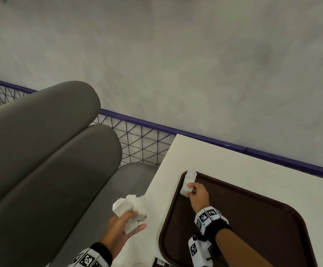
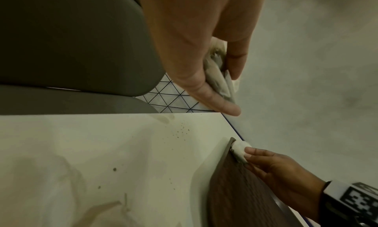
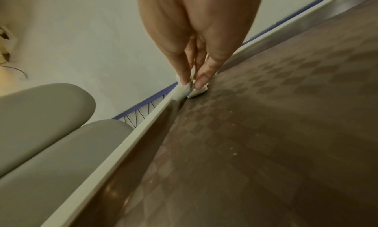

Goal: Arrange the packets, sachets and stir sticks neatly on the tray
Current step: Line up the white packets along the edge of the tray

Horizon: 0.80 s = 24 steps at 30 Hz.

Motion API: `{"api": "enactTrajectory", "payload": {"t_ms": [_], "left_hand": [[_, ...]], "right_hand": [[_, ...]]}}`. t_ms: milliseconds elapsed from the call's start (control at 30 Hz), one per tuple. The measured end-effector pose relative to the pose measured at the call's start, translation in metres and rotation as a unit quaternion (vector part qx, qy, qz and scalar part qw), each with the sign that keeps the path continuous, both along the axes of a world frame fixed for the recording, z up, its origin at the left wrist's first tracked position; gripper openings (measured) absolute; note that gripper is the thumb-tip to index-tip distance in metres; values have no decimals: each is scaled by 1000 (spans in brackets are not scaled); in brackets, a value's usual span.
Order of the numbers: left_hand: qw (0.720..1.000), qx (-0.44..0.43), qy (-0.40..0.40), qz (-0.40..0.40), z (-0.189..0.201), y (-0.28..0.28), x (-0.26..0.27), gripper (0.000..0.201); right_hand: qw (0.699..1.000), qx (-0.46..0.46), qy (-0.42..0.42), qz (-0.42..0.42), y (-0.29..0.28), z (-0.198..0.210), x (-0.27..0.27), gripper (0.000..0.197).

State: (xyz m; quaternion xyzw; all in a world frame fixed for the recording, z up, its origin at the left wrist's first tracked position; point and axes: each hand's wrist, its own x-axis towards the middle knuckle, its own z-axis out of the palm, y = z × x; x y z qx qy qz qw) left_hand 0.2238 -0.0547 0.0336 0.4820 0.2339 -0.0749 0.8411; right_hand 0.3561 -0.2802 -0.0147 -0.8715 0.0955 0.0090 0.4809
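Note:
A dark brown tray (image 1: 253,218) lies on the white table (image 1: 233,157). My right hand (image 1: 192,188) pinches a small white packet (image 1: 188,182) at the tray's far left corner, where the packet rests against the rim. In the right wrist view the fingertips (image 3: 201,82) squeeze that packet (image 3: 196,92) against the tray floor (image 3: 266,133). My left hand (image 1: 131,220) holds a crumpled bunch of white sachets (image 1: 128,205) above the table's left edge; the left wrist view shows the bunch (image 2: 218,78) between thumb and fingers.
A grey padded bench (image 1: 41,151) stands left of the table. Behind runs a wire mesh panel (image 1: 141,143) with a purple rail below a grey wall. A dark wrapper (image 1: 159,263) peeks out at the tray's near edge. Small dark specks (image 2: 180,132) dot the table.

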Motion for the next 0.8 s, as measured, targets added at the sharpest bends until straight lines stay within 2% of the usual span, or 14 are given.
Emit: {"api": "enactTrajectory", "payload": {"t_ms": [200,433,633,800], "left_hand": [[1000,-2,-12,9,-4,8,2,35],[1000,-2,-17,7,1,5,3,31],[1000,-3,-11,6,8,-5,3,26],[999,42,-21,8,14,-15,0,28]], "right_hand": [[995,-92,15,32,6,-9,5,27],[987,-135,33,78,3,-6,6,31],[990,-111,-5,87,1,11,-10,35],[988,-44,-47,138,9,30,-31,28]]}}
